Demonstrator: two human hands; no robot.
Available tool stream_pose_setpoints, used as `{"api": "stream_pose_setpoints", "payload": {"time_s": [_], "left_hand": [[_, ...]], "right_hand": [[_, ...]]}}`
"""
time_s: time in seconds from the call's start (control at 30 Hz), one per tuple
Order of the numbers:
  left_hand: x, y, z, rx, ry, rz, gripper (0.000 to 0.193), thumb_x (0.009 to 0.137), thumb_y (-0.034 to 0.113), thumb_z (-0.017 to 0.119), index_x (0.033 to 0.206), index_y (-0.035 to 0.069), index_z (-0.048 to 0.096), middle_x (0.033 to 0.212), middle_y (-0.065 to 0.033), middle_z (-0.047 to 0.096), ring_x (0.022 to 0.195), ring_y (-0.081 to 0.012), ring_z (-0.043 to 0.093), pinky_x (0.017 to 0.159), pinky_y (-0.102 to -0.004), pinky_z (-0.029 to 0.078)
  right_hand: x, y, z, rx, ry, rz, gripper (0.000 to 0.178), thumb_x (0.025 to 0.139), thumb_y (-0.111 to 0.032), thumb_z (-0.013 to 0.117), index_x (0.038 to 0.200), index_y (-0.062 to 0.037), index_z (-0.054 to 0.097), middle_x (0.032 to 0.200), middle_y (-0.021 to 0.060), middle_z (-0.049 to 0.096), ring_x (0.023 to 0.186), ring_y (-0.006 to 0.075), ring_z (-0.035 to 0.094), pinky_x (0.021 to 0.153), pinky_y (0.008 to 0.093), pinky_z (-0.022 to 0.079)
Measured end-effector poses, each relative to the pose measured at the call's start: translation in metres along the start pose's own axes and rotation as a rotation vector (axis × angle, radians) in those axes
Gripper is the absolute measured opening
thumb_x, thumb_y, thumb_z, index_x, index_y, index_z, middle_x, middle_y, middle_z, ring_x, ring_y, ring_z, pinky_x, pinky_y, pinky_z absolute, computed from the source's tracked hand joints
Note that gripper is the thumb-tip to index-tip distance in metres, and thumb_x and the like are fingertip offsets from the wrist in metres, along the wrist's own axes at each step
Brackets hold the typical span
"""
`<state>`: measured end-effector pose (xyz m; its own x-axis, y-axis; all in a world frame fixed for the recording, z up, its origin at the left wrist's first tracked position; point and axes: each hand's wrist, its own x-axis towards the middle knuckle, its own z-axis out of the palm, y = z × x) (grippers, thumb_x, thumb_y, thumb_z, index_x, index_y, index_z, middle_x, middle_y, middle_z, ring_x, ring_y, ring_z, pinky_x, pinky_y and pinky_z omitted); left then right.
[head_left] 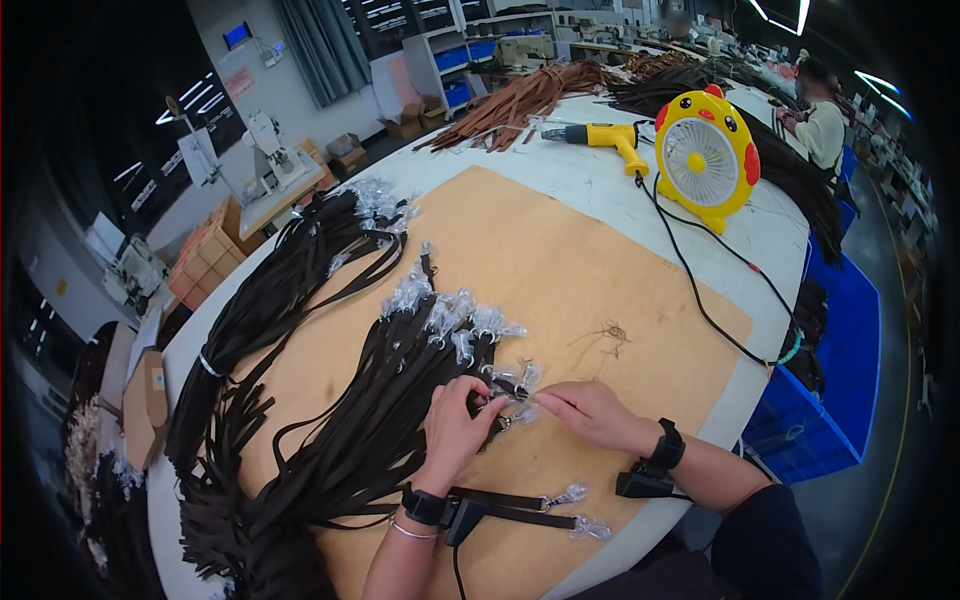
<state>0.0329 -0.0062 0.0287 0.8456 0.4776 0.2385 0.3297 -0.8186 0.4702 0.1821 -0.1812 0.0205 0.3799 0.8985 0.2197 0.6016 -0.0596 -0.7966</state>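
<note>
My left hand (458, 425) has its thumb and fingers closed on the end of a dark brown strap (505, 392), where clear plastic covers the metal fitting. Right beside it, the thumb and forefinger of my right hand (592, 410) are pinched together at the same strap end. What they grip is too small to make out. Many similar straps (375, 420) fan out under and left of my hands, their plastic-wrapped ends (450, 312) pointing away. Two single straps lie below my hands, each with a wrapped metal hook (592, 528) at its end.
A tied bundle of dark straps (270, 275) lies at left on the tan board (480, 215). Loose threads (605, 338) rest to the right. Beyond are a yellow heat gun (605, 140), a chick-shaped fan (698, 160) and brown straps (530, 98). A blue bin (850, 340) stands at right; another person (822, 125) sits far off.
</note>
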Motion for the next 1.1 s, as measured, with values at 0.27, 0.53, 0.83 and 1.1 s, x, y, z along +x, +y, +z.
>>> {"api": "stream_pose_setpoints", "payload": {"time_s": [0.27, 0.53, 0.83, 1.1], "left_hand": [[0.019, -0.025, -0.027, -0.614, -0.111, -0.209, 0.011, 0.096, -0.003, 0.056, 0.106, 0.002, 0.055, 0.085, -0.0013, 0.06, 0.078, -0.0108, 0.057, 0.073, -0.0231, 0.047], [0.022, -0.023, -0.032, -0.972, 0.279, -0.118, 0.016, 0.1, -0.002, 0.05, 0.113, 0.007, 0.048, 0.083, 0.0006, 0.058, 0.064, -0.0014, 0.043, 0.056, -0.0169, 0.032], [0.016, -0.015, -0.032, -0.934, 0.248, -0.119, 0.014, 0.101, -0.002, 0.049, 0.113, 0.006, 0.048, 0.086, -0.0005, 0.059, 0.069, -0.0023, 0.047, 0.058, -0.0171, 0.035], [0.009, -0.014, -0.037, -0.979, 0.269, -0.141, 0.012, 0.102, 0.0, 0.049, 0.112, 0.007, 0.048, 0.083, -0.0003, 0.06, 0.063, -0.0028, 0.043, 0.055, -0.0175, 0.034]], "right_hand": [[0.005, 0.003, 0.0, 0.066, 0.098, -0.075, 0.031, 0.102, -0.03, 0.055, 0.107, -0.0037, 0.07, 0.093, 0.0171, 0.07, 0.081, 0.0355, 0.066, 0.07, 0.0406, 0.051], [0.026, -0.028, -0.001, -0.274, 0.126, -0.241, 0.031, 0.098, -0.035, 0.06, 0.112, -0.0088, 0.067, 0.085, 0.0098, 0.066, 0.074, 0.029, 0.066, 0.063, 0.0402, 0.052], [0.077, -0.024, 0.041, -0.496, 0.162, -0.268, 0.027, 0.095, -0.033, 0.063, 0.1, -0.0075, 0.068, 0.082, 0.0086, 0.065, 0.071, 0.0287, 0.067, 0.059, 0.0401, 0.052], [0.071, -0.021, 0.032, -0.424, 0.269, -0.3, 0.026, 0.095, -0.032, 0.062, 0.088, -0.0074, 0.063, 0.078, 0.0087, 0.062, 0.07, 0.0293, 0.066, 0.058, 0.0416, 0.053]]}}
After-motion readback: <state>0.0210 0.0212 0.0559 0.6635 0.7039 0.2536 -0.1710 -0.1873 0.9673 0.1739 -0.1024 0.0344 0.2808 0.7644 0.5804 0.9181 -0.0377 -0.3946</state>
